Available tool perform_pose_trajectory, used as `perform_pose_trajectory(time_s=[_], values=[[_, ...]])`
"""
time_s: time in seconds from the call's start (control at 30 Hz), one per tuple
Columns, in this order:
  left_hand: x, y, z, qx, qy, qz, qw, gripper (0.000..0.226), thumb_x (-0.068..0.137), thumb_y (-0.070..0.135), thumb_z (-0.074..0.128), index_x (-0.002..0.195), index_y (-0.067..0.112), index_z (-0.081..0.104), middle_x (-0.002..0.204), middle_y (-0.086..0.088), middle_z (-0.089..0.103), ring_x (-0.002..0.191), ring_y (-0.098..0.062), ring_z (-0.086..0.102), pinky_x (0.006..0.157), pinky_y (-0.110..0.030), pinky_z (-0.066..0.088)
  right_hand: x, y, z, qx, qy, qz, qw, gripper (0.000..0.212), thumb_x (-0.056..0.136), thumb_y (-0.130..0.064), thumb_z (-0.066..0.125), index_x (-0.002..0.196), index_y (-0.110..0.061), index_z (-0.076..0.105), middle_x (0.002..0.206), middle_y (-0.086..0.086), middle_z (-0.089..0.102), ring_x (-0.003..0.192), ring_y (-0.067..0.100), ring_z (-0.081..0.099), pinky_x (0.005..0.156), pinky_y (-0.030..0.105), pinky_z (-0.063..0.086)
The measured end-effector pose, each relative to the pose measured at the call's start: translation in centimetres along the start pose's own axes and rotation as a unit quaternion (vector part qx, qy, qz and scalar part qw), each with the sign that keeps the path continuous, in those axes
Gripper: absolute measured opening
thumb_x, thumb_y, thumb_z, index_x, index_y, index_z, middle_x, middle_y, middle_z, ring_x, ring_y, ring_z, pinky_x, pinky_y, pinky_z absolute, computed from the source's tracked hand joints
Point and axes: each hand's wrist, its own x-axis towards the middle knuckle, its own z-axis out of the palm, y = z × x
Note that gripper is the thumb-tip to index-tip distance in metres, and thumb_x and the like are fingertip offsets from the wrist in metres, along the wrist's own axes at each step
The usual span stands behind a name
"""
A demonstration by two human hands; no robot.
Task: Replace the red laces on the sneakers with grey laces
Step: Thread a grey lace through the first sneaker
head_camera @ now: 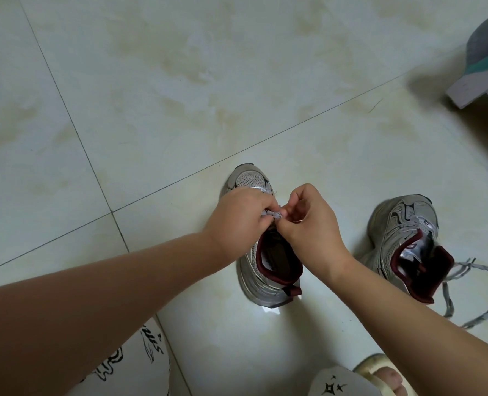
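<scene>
Both hands (241, 217) (308, 221) pinch grey lace (274, 215) over sneaker (254, 181); no legible branding.

Grey-and-silver sneakers (254, 224) with dark maroon lining, grey lace (274, 215) up top, a speckled grey lace (471, 292) trailing loose; floor (180, 95) pale cream with tan mottling and dark grout; white trousers (140, 358), black scribbles.

bare forearms, white black-printed trousers (140, 358), pale slipper (379, 372).
</scene>
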Motion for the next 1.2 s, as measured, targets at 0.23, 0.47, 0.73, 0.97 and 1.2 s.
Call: perform_pose_trajectory(time_s=[0.23, 0.47, 0.73, 0.97, 1.2], values=[[0.1, -0.2, 0.6, -0.027, -0.038, -0.044, 0.998, 0.012, 0.087, 0.009, 0.053, 0.090, 0.008, 0.064, 0.084, 0.000, 0.056, 0.087, -0.019, 0.053, 0.071, -0.023, 0.033, -0.7, 0.3, 0.4, -0.125, 0.030, -0.056, 0.990, 0.036, 0.077, -0.006, 0.060, 0.069, -0.030, 0.034, 0.068, -0.002, 0.058, 0.063, 0.020, 0.050, 0.060, 0.030, 0.040], [0.6, -0.3, 0.5, -0.176, -0.067, -0.130, 0.973, 0.021, 0.086, 0.002, 0.056, 0.073, 0.019, 0.057, 0.061, 0.015, 0.047, 0.056, 0.000, 0.045, 0.055, -0.007, 0.033, -0.6, 0.6, 0.5, -0.084, 0.061, -0.027, 0.994, 0.035, 0.077, -0.003, 0.060, 0.069, -0.028, 0.036, 0.074, 0.004, 0.063, 0.065, 0.021, 0.054, 0.059, 0.024, 0.043], [1.0, -0.6, -0.3, -0.384, -0.142, -0.197, 0.891, 0.030, 0.087, -0.011, 0.048, 0.079, 0.018, 0.049, 0.069, 0.001, 0.058, 0.064, -0.008, 0.052, 0.068, -0.016, 0.041, -0.2, 1.2, -0.1, -0.046, 0.054, -0.012, 0.997, 0.033, 0.078, 0.000, 0.061, 0.068, -0.025, 0.042, 0.073, 0.006, 0.063, 0.062, 0.012, 0.049, 0.059, 0.021, 0.043], [1.2, -1.0, -0.1, -0.441, -0.146, -0.269, 0.844, 0.025, 0.088, -0.005, 0.050, 0.081, 0.018, 0.055, 0.063, 0.008, 0.058, 0.048, 0.002, 0.048, 0.051, -0.015, 0.034, -0.6, 1.6, 0.2, -0.182, 0.064, -0.098, 0.976, 0.017, 0.079, -0.005, 0.062, 0.073, -0.020, 0.059, 0.062, -0.006, 0.056, 0.058, 0.012, 0.047, 0.056, 0.021, 0.037], [0.9, -1.6, 0.4, -0.476, -0.116, -0.301, 0.818, 0.020, 0.083, -0.004, 0.059, 0.076, 0.014, 0.056, 0.063, 0.002, 0.057, 0.054, -0.005, 0.051, 0.049, -0.012, 0.044, -0.6, 1.7, 0.1, -0.254, 0.071, -0.123, 0.957, 0.007, 0.078, -0.017, 0.070, 0.078, -0.012, 0.064, 0.075, -0.004, 0.056, 0.072, 0.015, 0.048, 0.065, 0.023, 0.030]])
